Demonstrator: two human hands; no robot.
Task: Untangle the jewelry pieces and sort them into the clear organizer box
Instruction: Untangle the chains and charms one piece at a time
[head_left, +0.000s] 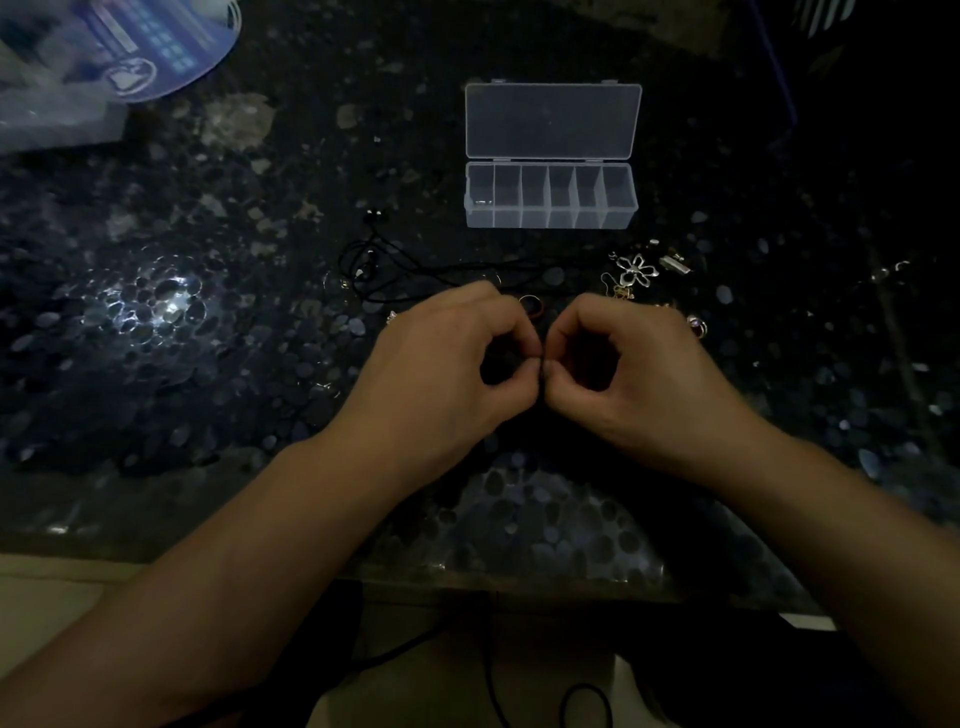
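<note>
Your left hand and right hand meet fingertip to fingertip, pinching something too small and dark to identify. Beyond them, black cord and a silver flower-shaped pendant lie on the dark speckled table; farther back sits the clear plastic six-compartment organizer box, lid open.

The table is black, speckled all over with pale grey and bluish oval flecks, like pebbles. The organizer box is clear, colourless plastic with a milky cast. A flower pendant is silver. A cord is black. A small ring shows reddish. A blue-and-white printed bag lies at the far corner.
</note>
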